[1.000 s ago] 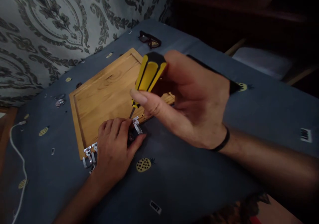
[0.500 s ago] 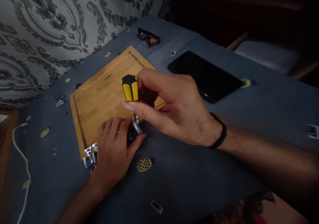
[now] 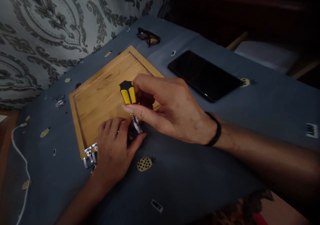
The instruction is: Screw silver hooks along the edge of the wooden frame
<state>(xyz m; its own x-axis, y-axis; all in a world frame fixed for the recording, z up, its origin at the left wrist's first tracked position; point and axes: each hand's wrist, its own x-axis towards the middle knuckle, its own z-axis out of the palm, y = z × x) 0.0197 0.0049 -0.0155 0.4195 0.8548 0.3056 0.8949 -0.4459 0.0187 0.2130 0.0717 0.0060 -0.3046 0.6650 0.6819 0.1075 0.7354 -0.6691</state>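
My right hand (image 3: 175, 113) is closed around a screwdriver (image 3: 128, 92) with a yellow and black handle, held nearly upright. The screwdriver's shaft points down at a small silvery metal fitting (image 3: 137, 126) at the near edge of a wooden tray (image 3: 75, 118). Between its thumb and fingers, my left hand (image 3: 113, 145) pinches that fitting, with the other fingers lying over the tray's edge. More metal fittings (image 3: 89, 153), with curved hook-like ends, show at the tray's near left corner, partly behind my left hand. The exact contact of the screwdriver's tip is too small to tell.
A black phone or tablet (image 3: 205, 74) lies right of the tray, and sunglasses (image 3: 148, 36) lie beyond it. Small metal parts (image 3: 60, 102) are to the left on the blue patterned cloth (image 3: 190, 181). A white cable (image 3: 23, 160) runs along the left side.
My right hand has moved slightly left and down, and the screwdriver handle has tilted a little with it. My left hand keeps its place on the fitting.
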